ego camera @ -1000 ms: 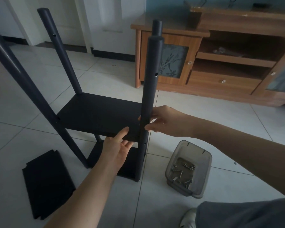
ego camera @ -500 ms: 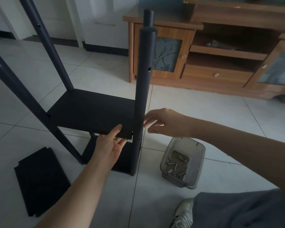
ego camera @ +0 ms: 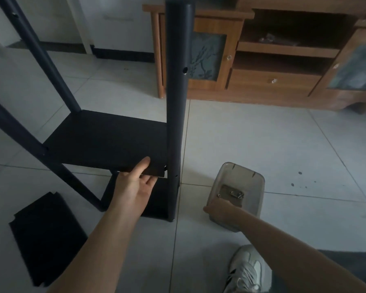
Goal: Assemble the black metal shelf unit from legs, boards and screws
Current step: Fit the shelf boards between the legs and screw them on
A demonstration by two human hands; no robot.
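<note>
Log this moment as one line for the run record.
left hand: holds shelf board edge by front leg | right hand: reaching into screw tub, fingers hidden | corner screw not yet in

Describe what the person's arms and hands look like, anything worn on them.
Both forearms are bare up to the frame edge, with no sleeves showing. The left hand shows no glove, ring or watch. The right hand is seen from behind, also ungloved, its wrist bare.
</note>
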